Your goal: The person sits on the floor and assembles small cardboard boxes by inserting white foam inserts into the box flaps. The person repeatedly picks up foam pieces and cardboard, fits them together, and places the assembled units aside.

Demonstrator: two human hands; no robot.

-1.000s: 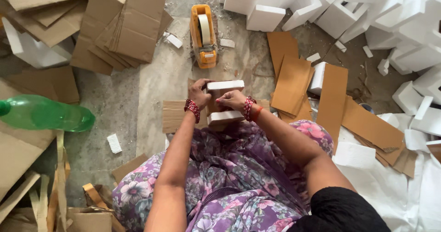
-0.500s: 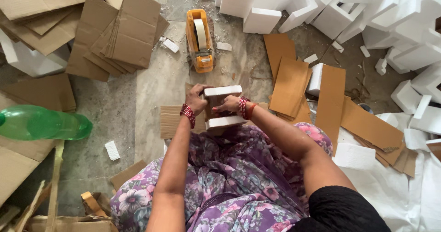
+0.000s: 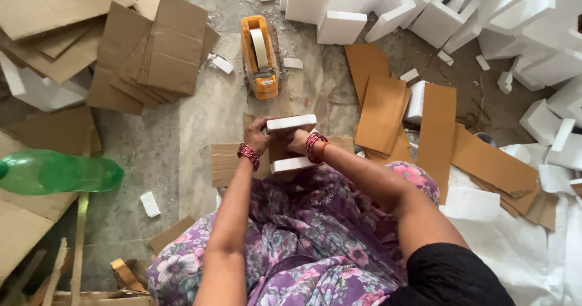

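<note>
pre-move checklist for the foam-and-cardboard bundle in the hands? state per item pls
1. Left hand on the bundle: ok, it grips the left side.
2. Right hand on the bundle: ok, it holds the right side.
3. Upper foam block and lower foam block both in place: ok, brown cardboard shows between them.
4. Blocks squarely lined up: cannot tell, the hands cover the middle.
5. Tape dispenser at hand: ok, it lies on the floor just beyond the bundle, roll loaded.
6. Spare cardboard strips nearby: ok, stacked to the right.
</note>
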